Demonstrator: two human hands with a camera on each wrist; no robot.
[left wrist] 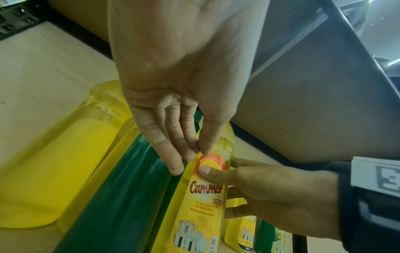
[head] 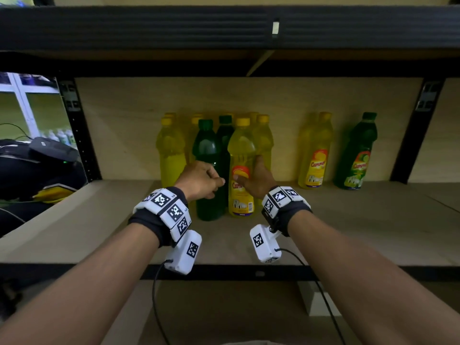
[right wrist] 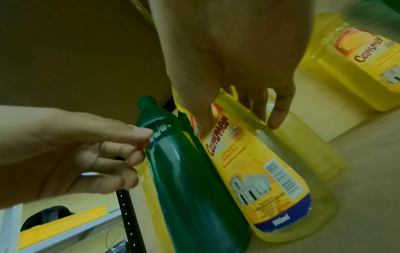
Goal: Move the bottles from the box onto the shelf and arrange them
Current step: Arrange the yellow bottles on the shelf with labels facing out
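Observation:
On the wooden shelf a yellow lemon dish-soap bottle stands at the front of a cluster, with a dark green bottle touching it on the left. My right hand grips the yellow bottle, thumb on the front label and fingers round its right side. My left hand hovers by the green bottle's shoulder with loosely curled fingers; only its thumb tip touches the bottle.
Several more yellow bottles and another green one stand behind the front pair. Further right stand a yellow bottle and a green bottle. A black shelf beam runs overhead; black uprights flank the bay.

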